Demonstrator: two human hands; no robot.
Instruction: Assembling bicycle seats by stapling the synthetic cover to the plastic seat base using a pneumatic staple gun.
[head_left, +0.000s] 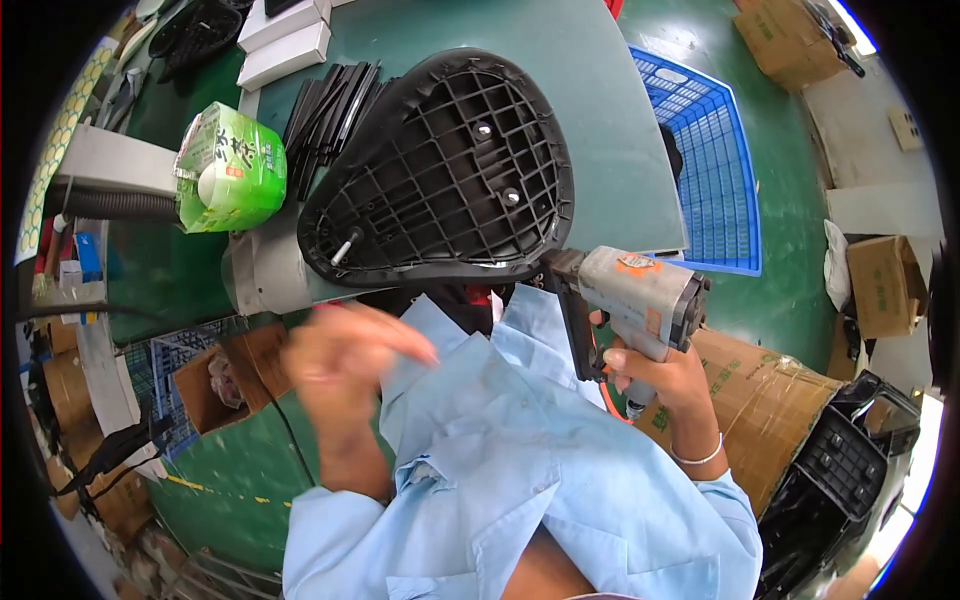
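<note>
A black bicycle saddle [450, 160] lies upside down on the green worktable [610, 150]. Its ribbed plastic underside faces up, with two shiny bolts near the wide end and a pale metal stud near the narrow tip. My right hand [655, 370] is wrapped round the grip of a pneumatic staple gun [640, 290], its nose close to the saddle's near right edge. Whether the nose touches the rim I cannot tell. My left hand [350, 355] hovers below the saddle's near edge, smeared by motion, so its fingers are unclear.
Black strips [325, 110] lie in a pile left of the saddle, beside a green cut-open carton [235, 165]. White boxes [285, 45] stand at the back. A blue plastic crate [725, 190] is beyond the table's right side, and a large cardboard box [745, 410] sits at lower right.
</note>
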